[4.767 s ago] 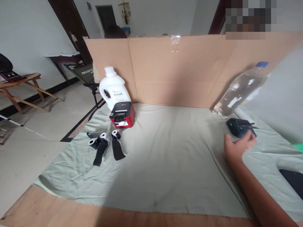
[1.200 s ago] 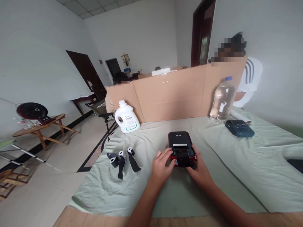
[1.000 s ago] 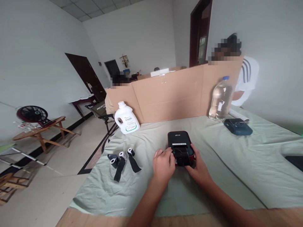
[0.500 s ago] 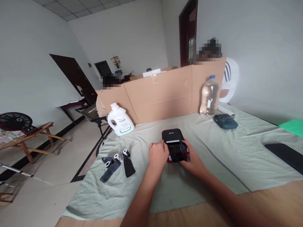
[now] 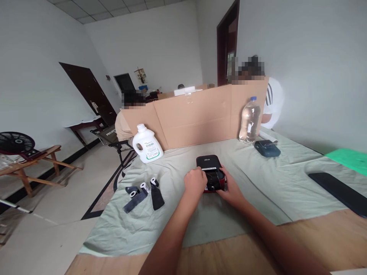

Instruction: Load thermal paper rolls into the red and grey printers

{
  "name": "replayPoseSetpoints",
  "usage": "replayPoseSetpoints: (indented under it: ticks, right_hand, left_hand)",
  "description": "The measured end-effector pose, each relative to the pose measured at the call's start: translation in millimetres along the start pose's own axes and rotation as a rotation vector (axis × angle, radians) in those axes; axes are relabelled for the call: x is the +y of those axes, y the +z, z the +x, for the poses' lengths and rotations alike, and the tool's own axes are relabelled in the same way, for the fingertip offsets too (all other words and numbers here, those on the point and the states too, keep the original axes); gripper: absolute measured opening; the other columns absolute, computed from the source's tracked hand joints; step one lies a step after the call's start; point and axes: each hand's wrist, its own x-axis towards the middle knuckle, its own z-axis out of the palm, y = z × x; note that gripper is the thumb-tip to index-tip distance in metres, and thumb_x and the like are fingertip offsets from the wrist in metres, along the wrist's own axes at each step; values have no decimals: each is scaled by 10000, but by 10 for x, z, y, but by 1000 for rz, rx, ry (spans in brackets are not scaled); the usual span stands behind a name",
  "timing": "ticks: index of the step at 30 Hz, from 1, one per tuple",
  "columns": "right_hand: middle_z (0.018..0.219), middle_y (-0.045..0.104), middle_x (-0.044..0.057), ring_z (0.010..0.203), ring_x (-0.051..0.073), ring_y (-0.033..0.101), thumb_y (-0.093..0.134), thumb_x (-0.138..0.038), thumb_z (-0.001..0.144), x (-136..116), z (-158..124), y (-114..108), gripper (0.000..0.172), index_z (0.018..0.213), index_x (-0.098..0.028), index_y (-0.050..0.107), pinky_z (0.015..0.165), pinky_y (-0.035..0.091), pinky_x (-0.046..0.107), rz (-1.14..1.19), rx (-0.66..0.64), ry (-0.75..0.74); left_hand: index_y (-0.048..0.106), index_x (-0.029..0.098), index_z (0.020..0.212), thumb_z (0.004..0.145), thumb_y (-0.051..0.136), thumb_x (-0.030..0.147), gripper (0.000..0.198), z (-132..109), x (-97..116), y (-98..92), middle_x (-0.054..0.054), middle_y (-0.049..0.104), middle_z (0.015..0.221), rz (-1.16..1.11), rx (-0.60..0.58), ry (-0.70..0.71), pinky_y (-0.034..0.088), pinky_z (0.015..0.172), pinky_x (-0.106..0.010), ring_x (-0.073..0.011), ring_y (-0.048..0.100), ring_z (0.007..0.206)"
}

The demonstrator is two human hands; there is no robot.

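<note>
A compact black-and-red label printer (image 5: 208,162) lies on the green cloth in front of me. A glossy dark strip (image 5: 215,181) covers part of its near side. My left hand (image 5: 195,181) is closed against the printer's left near edge, and whatever its fingertips pinch is hidden. Around the right side curls my right hand (image 5: 231,188), fingers behind and thumb in front, gripping the printer. To the left lie several small paper rolls with dark tails, among them a roll (image 5: 154,181) whose black strip hangs toward me.
A white detergent jug (image 5: 147,145) and a large clear water bottle (image 5: 250,122) stand before a cardboard screen (image 5: 197,114). At right are a dark blue device (image 5: 267,149), a long black object (image 5: 338,191) and a green sheet (image 5: 348,159). People sit behind the screen.
The view has shifted slightly. My left hand sits a little higher and further over the printer's near edge; my right hand keeps its hold. The other things have not moved.
</note>
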Motion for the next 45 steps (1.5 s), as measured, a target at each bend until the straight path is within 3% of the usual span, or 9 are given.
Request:
replayPoseSetpoints:
  ticks: [9,13,17,22,28,33,37,41,45]
  right_hand:
    - [1591,343,159,1446,361,375,660,-296,781,-55,33,-53,773,1478,-229,334,1182,349,491,-66,6,-80]
    - [1623,284,139,1472,345,330,624,-303,831,14,17,-70,808,1544,-250,247,1190,328,535,-50,-39,-65]
    - [1654,223,96,1511,282,257,497,-340,942,87,62,-116,742,1601,-258,164,1232,235,529,-9,-78,-89]
    - [1639,273,58,1502,261,285,486,-414,967,11,147,-307,724,1608,-272,182,1235,239,501,108,-204,-6]
    - [1278,687,71,1253,266,593,434,-466,973,-108,612,-464,430,1212,-229,702,1146,394,472,108,-162,133]
    - [1037,764,66,973,275,695,531,-325,857,-181,1350,-318,305,1003,-209,772,949,530,440,-225,-572,60]
    - [937,768,71,1080,351,654,696,-205,657,-255,1631,-20,257,893,-250,790,920,529,461,-614,-870,34]
    - [798,727,105,1022,386,663,728,-156,590,-312,1643,158,226,798,-234,766,804,547,456,-798,-898,127]
    - [845,723,83,854,309,691,725,-224,665,-452,1665,-29,223,888,-223,733,763,547,402,-752,-861,133]
  left_hand:
    - [692,166,1002,976,398,248,307,-85,-99,33,-127,740,872,-31,33,55,534,743,-331,-266,726,835]
    - [644,186,1204,1001,344,202,363,-239,-312,373,-104,743,1095,-227,215,212,504,992,-377,-230,697,1032]
    - [477,153,1428,975,372,174,465,-312,-462,750,-96,437,1557,-438,289,381,444,1106,-310,-177,481,1382]
    - [497,159,1404,939,421,169,472,-262,-491,829,-71,444,1554,-550,269,385,394,1163,-326,-171,444,1407]
    - [512,186,1392,951,434,188,448,-246,-532,785,-56,456,1547,-600,242,395,418,1147,-328,-168,494,1365]
    - [517,205,1396,949,450,206,452,-249,-545,785,-43,463,1543,-605,224,384,449,1121,-326,-170,523,1339]
    - [513,221,1407,940,462,200,470,-251,-533,765,-33,451,1552,-640,208,364,478,1090,-315,-167,541,1321]
    - [514,246,1415,931,477,211,487,-260,-529,740,-30,458,1547,-656,157,322,501,1067,-344,-192,554,1310]
    - [507,243,1405,936,472,209,472,-263,-542,768,-22,446,1556,-703,214,369,492,1073,-310,-170,547,1319]
